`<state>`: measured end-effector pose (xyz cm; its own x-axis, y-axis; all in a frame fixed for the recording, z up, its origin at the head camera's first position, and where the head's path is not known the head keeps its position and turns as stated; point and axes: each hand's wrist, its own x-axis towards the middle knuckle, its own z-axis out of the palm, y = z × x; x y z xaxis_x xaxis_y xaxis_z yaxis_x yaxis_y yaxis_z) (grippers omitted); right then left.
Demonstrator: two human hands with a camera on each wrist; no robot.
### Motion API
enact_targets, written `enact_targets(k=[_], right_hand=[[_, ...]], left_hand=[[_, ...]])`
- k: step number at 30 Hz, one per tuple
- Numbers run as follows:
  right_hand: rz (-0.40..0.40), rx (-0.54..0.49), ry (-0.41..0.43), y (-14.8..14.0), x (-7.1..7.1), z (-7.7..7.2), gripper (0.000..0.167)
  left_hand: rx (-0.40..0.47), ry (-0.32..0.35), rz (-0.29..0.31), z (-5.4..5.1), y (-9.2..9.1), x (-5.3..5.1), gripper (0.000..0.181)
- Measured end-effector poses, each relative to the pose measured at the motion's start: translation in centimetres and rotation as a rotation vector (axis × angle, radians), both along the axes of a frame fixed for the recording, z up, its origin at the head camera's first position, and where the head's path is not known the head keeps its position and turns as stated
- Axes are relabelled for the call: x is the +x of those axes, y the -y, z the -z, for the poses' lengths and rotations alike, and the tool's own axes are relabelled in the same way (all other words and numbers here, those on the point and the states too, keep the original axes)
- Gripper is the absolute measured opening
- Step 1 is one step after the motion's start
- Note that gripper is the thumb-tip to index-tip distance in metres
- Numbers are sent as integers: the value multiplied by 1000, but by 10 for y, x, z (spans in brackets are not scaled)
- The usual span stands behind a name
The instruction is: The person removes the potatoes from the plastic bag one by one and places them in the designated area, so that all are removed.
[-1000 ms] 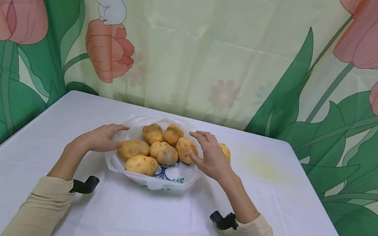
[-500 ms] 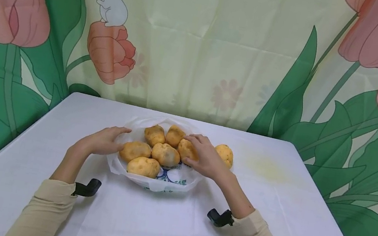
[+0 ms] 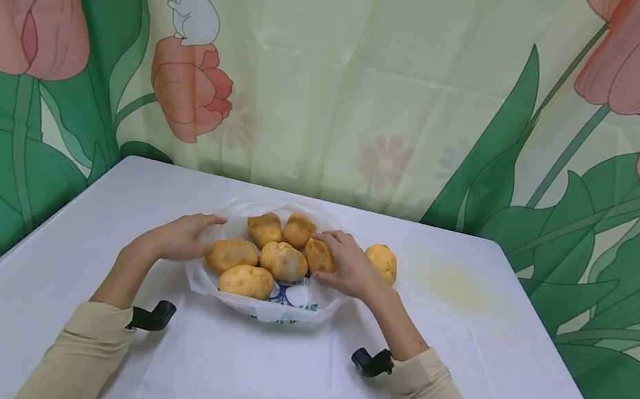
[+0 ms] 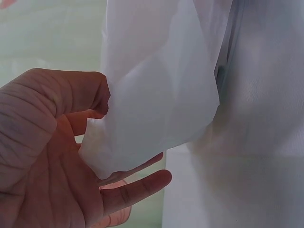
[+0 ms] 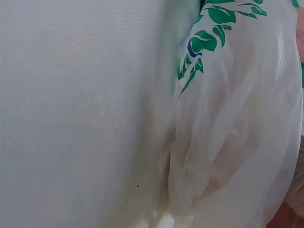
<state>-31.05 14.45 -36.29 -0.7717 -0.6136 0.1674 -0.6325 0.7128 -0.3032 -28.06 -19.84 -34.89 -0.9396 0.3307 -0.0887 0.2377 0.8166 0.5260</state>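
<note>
A white plastic bag (image 3: 259,308) lies spread wide on the table with several brown potatoes (image 3: 283,262) inside. At its left rim my left hand (image 3: 178,238) pinches the plastic; the left wrist view has the thin bag edge (image 4: 152,99) between thumb and fingers of that hand (image 4: 52,128), other fingers extended. My right hand (image 3: 350,267) reaches over the right rim and grips the rightmost potato in the bag (image 3: 319,256), thumb on its near side, fingers at the far side. Plastic (image 5: 237,123) with green print covers most of this hand in the right wrist view.
One loose potato (image 3: 382,263) sits outside the bag, just beyond my right hand. Under everything is a white-covered table (image 3: 260,378), a faint yellow stain to the right. A curtain (image 3: 337,90) printed with tulips and a rabbit hangs behind the table.
My right hand has moved left and closed round the rightmost potato in the bag, uncovering the loose potato outside. That gripped potato has tilted slightly. The left hand has stayed at the rim.
</note>
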Motion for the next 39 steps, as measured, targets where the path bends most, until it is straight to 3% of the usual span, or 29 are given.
enact_targets(k=[10, 19, 32, 39], right_hand=[[24, 18, 10, -3, -1, 5, 70], [32, 1, -13, -5, -1, 8, 69], [60, -81, -63, -4, 7, 5, 67], [81, -143, -68, -4, 16, 2, 70]], left_hand=[[10, 44, -19, 0, -1, -2, 63], [11, 40, -13, -2, -1, 1, 63], [-3, 31, 3, -5, 0, 2, 63], [13, 41, -2, -2, 0, 1, 63]])
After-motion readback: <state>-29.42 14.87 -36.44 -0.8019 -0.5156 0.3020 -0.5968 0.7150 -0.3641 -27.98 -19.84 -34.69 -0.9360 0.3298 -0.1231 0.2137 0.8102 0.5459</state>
